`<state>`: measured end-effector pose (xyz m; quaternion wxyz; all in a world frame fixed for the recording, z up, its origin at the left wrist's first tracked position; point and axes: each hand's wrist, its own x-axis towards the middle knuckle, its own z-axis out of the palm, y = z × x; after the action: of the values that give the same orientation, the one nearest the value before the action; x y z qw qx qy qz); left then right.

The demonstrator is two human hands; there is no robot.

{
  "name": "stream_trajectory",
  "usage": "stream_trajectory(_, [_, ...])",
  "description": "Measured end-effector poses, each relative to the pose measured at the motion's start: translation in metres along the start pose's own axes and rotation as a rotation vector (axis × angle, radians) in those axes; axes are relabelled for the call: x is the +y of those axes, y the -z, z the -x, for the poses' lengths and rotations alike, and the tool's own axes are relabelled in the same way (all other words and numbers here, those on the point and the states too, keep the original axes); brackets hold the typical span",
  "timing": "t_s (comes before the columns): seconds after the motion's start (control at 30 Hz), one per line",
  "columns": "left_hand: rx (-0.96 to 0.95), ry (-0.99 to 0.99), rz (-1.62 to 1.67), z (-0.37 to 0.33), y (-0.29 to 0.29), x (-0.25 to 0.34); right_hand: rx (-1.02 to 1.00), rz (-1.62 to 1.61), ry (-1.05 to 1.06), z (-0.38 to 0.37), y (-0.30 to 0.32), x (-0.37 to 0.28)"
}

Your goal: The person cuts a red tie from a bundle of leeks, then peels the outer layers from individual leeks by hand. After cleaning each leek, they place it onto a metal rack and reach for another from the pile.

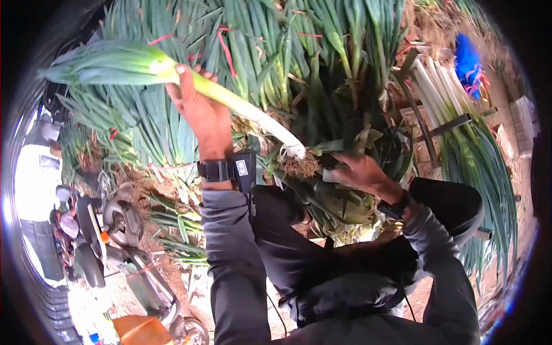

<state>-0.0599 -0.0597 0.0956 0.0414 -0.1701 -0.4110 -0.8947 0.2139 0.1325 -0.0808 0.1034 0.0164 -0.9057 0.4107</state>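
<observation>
My left hand is closed around the shaft of a long green onion, with the thumb lying along it. Its green leaves fan out to the left, and the white end slopes down to the right. Brown, soil-caked roots hang from that end. Just right of the roots is my right hand, slightly blurred, its thumb and fingers apart and clear of the stalk. Something pale sits at the thumb tip; what it is I cannot make out. Loose leaves lie beneath this hand.
Bundles of green onions with red ties lie heaped ahead. Peeled stalks rest in a metal rack at right, beside a blue bundle. A motorbike and an orange object are at lower left. My bent knees are close below.
</observation>
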Motion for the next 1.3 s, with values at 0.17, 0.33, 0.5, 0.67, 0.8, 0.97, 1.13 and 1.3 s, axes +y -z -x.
stream_trajectory(0.17, [-0.024, 0.044, -0.001, 0.007, -0.004, -0.011, 0.297, -0.026, 0.257, -0.118, 0.010, -0.092])
stream_trajectory(0.33, [-0.077, 0.071, 0.074, 0.009, -0.006, -0.014, 0.353, 0.193, 0.229, -0.137, -0.007, -0.078])
stream_trajectory(0.5, [-0.090, 0.023, 0.046, 0.003, 0.006, -0.006, 0.268, -1.074, 0.133, -0.109, 0.012, -0.071])
stream_trajectory(0.67, [-0.135, -0.015, 0.079, -0.003, 0.005, -0.007, 0.004, -1.274, -0.245, -0.084, 0.046, -0.062])
stream_trajectory(0.8, [-0.111, -0.051, 0.018, -0.008, 0.018, -0.003, -0.107, -1.047, -0.320, -0.055, 0.041, -0.034])
stream_trajectory(0.97, [-0.040, -0.048, 0.003, -0.003, 0.004, -0.014, -0.312, -0.040, -0.306, 0.038, -0.026, 0.055])
stream_trajectory(1.13, [-0.022, -0.102, -0.038, -0.004, 0.012, -0.011, 0.125, 0.140, 0.147, -0.038, 0.013, -0.023])
stream_trajectory(1.3, [0.019, -0.040, -0.020, -0.004, 0.004, -0.012, 0.044, 0.311, 0.306, -0.069, 0.006, -0.041])
